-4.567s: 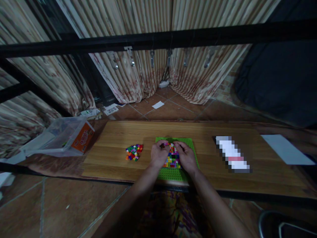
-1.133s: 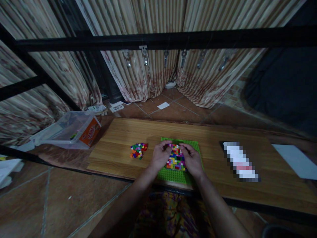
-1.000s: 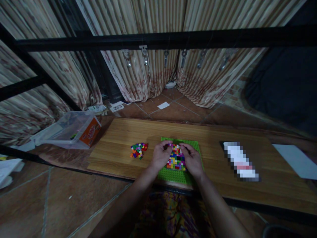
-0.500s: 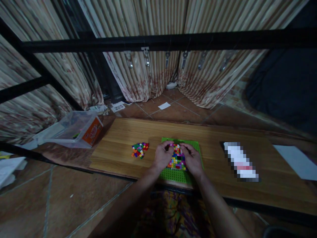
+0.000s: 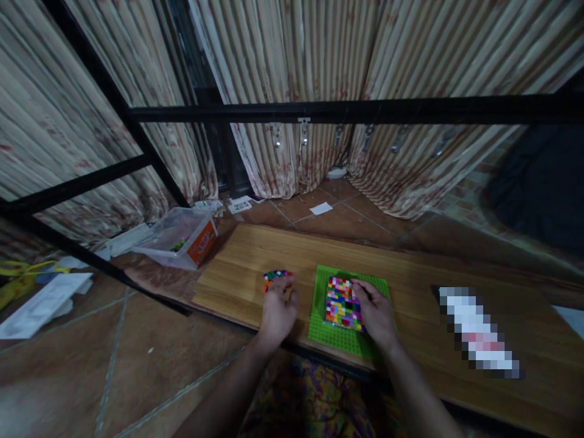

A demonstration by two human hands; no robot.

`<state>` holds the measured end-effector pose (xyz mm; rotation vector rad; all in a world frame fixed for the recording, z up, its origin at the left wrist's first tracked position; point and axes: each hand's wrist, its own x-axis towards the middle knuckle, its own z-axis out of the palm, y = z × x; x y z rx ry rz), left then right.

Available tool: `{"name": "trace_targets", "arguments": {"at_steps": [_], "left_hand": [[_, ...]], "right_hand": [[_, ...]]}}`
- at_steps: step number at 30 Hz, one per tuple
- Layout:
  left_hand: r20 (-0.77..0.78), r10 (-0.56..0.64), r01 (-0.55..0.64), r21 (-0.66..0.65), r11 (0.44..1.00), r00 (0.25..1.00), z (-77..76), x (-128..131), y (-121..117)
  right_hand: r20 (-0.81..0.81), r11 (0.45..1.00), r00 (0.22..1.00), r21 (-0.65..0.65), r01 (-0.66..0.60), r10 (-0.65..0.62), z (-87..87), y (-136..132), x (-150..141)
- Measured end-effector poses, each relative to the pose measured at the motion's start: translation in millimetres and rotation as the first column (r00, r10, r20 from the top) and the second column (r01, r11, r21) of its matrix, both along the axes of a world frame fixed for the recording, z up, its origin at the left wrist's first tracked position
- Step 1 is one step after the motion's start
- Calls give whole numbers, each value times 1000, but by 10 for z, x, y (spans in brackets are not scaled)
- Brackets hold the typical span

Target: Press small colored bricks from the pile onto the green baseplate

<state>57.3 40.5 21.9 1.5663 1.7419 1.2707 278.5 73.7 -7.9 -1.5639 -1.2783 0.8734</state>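
Note:
A square panel of small multicoloured toy bricks (image 5: 338,304) lies on a green studded baseplate (image 5: 318,331) on the wooden tabletop. My right hand (image 5: 376,311) is at the panel's right side, with thumb and fingers closed at its upper right edge. Whether a loose brick is between those fingertips is too small to tell. To the left, my left hand (image 5: 279,310) reaches over a pile of loose coloured bricks (image 5: 272,276), its fingers curved and apart. Part of that pile is hidden behind the hand, and nothing shows in its grasp.
On the table's right lies a blurred-out flat object (image 5: 479,328). A clear plastic bin (image 5: 168,234) with an orange label stands beyond the table's left end. A black metal bar (image 5: 319,112) crosses ahead of the curtains (image 5: 292,158). White trays (image 5: 45,304) lie at far left.
My left hand has left the brick panel and moved left to the loose pile. My right hand has stayed at the panel. The camera's view has shifted, turning somewhat left.

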Motion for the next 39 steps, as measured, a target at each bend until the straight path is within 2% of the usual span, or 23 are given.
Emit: {"name": "trace_targets", "arguments": {"at_steps": [3, 5, 11, 16, 20, 23, 26, 31, 35, 39], "left_hand": [[-142, 126, -139, -87, 986, 982, -57, -249, -169], [-255, 161, -198, -124, 972, 953, -106, -322, -230], [-522, 121, -213, -120, 970, 844, -187, -271, -218], [-570, 100, -226, -156, 962, 816, -157, -245, -173], [-490, 82, -181, -159, 970, 868, -118, -273, -185], [-317, 49, -88, -109, 990, 947, -82, -259, -196], [-129, -7, 1, -50, 999, 992, -35, -161, -160], [104, -93, 95, -15, 995, 990, 29, 166, 0], [113, -159, 160, 3, 987, 981, 15, 405, 135], [129, -207, 206, 27, 978, 970, -35, 530, 241]], "right_hand": [[11, 1000, 1000, -8, 9, -9, 11, -13, -2], [14, 1000, 1000, -9, 7, -7, 22, -20, -4], [3, 999, 1000, -28, 21, -21, 71, -29, -18], [15, 998, 1000, -56, 14, -13, 96, -35, -26], [4, 999, 1000, -38, 14, -14, 77, -38, -24], [-12, 1000, 1000, -20, 5, -5, 57, -33, -25], [-5, 1000, 1000, -6, 6, -6, 39, -20, -24], [-39, 1000, 999, 11, -5, 5, 10, 3, -18], [-50, 1000, 999, 13, -3, 4, -5, 15, -23], [-77, 999, 997, 43, 3, 0, -18, 23, -31]]}}
